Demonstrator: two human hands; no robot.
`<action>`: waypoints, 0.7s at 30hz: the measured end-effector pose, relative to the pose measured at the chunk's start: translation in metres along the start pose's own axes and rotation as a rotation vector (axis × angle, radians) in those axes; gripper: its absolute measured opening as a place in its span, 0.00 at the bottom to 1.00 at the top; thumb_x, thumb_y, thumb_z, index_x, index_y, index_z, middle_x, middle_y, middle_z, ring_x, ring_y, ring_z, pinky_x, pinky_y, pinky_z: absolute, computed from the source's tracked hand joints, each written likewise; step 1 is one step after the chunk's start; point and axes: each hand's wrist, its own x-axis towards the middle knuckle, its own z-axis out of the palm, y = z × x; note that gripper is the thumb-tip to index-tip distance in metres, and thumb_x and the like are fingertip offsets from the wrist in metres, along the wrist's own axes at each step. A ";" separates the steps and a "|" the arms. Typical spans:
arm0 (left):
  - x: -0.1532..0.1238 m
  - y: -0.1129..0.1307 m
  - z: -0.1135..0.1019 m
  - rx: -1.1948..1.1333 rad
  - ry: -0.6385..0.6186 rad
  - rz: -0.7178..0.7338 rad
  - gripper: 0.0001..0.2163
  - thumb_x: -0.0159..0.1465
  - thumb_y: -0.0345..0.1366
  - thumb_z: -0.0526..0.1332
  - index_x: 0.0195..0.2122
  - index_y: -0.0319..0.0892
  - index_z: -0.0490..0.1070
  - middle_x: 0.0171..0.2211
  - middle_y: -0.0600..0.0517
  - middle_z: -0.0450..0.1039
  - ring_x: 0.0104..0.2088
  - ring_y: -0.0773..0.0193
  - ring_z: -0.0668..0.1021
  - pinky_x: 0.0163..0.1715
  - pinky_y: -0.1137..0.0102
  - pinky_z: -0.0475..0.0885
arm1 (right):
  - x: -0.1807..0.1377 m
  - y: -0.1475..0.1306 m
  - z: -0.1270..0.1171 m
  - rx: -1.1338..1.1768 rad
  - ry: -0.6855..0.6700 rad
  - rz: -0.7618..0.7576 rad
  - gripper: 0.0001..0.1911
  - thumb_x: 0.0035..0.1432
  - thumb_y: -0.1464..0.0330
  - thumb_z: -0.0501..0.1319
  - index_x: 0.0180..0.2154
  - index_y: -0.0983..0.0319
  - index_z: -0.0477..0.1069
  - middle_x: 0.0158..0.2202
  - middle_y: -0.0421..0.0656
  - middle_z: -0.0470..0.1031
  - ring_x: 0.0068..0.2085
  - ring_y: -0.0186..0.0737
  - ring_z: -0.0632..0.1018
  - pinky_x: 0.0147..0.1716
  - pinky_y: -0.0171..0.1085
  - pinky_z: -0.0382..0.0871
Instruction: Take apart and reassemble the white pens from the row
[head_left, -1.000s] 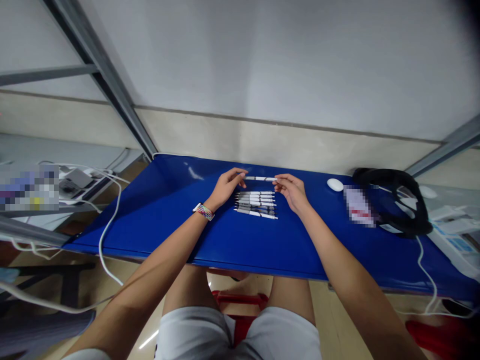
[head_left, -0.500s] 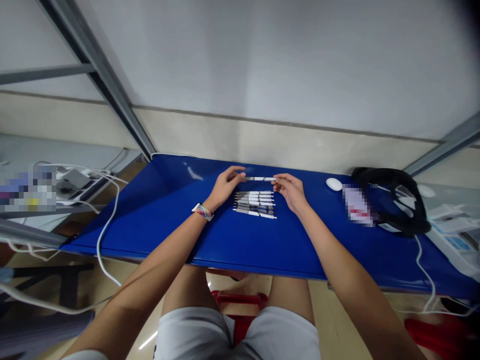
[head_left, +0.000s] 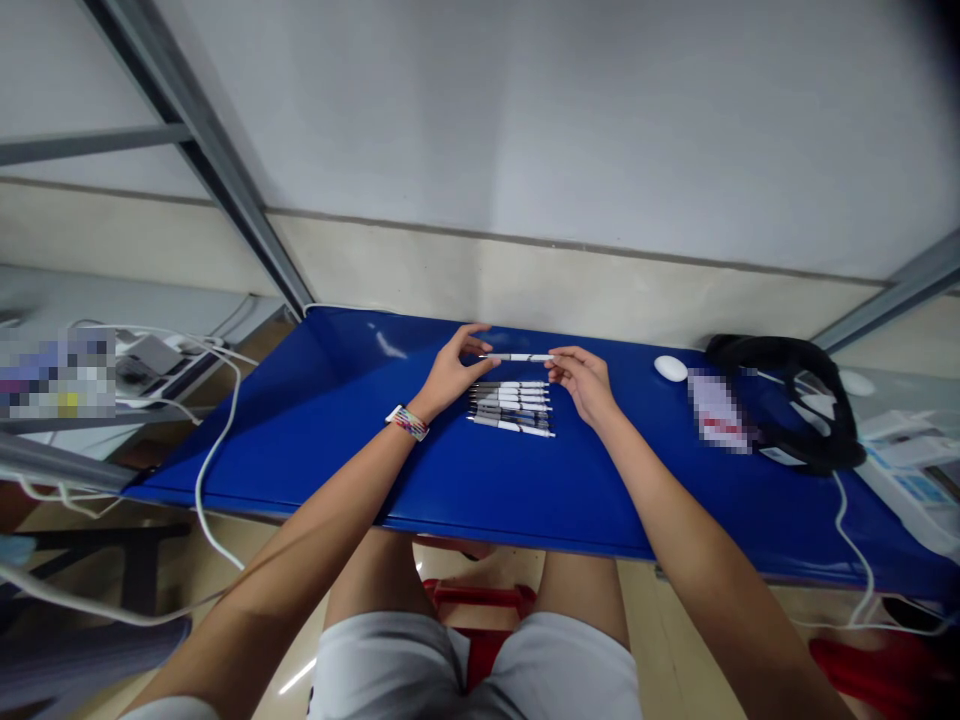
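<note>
A white and grey pen (head_left: pixel 521 357) lies crosswise between my hands, its tip pointing left. My right hand (head_left: pixel 583 380) pinches the pen's right end between thumb and fingers. My left hand (head_left: pixel 454 370) is open around the tip, fingers apart from the thumb. The thumb is at or just beneath the pen's tip; whether it touches, I cannot tell. Just nearer to me, several similar pens (head_left: pixel 514 405) lie side by side in a column on the blue table (head_left: pixel 480 490), tips to the left.
On the right are a white oval object (head_left: pixel 670 369), a blurred packet (head_left: pixel 718 410) and a black headset-like strap (head_left: pixel 825 400) with a white cable (head_left: pixel 841 530). Another white cable (head_left: pixel 201 480) hangs over the table's left part. A pale wall (head_left: pixel 570 285) borders the far edge.
My left fingers have spread away from the pen, uncovering its tip, while the thumb has shifted slightly right. My right hand keeps its hold on the pen.
</note>
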 end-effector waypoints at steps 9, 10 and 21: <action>0.000 -0.002 0.001 -0.024 0.011 -0.016 0.18 0.68 0.41 0.69 0.58 0.44 0.75 0.45 0.46 0.84 0.45 0.57 0.83 0.52 0.59 0.74 | 0.000 0.001 0.001 0.008 -0.001 -0.023 0.12 0.48 0.63 0.75 0.36 0.60 0.83 0.30 0.44 0.82 0.29 0.37 0.78 0.34 0.40 0.74; 0.000 -0.002 0.000 -0.023 0.000 -0.040 0.15 0.70 0.42 0.67 0.54 0.43 0.78 0.42 0.46 0.84 0.43 0.57 0.83 0.51 0.59 0.75 | 0.000 0.001 0.001 0.004 -0.002 -0.024 0.12 0.47 0.63 0.75 0.36 0.59 0.82 0.30 0.44 0.82 0.29 0.37 0.77 0.34 0.40 0.74; 0.000 -0.001 -0.003 0.045 0.001 -0.009 0.05 0.63 0.40 0.73 0.36 0.45 0.83 0.42 0.46 0.86 0.46 0.53 0.84 0.55 0.54 0.75 | 0.004 0.005 -0.005 -0.039 0.017 -0.009 0.12 0.48 0.64 0.73 0.37 0.60 0.82 0.31 0.44 0.82 0.29 0.37 0.77 0.33 0.40 0.74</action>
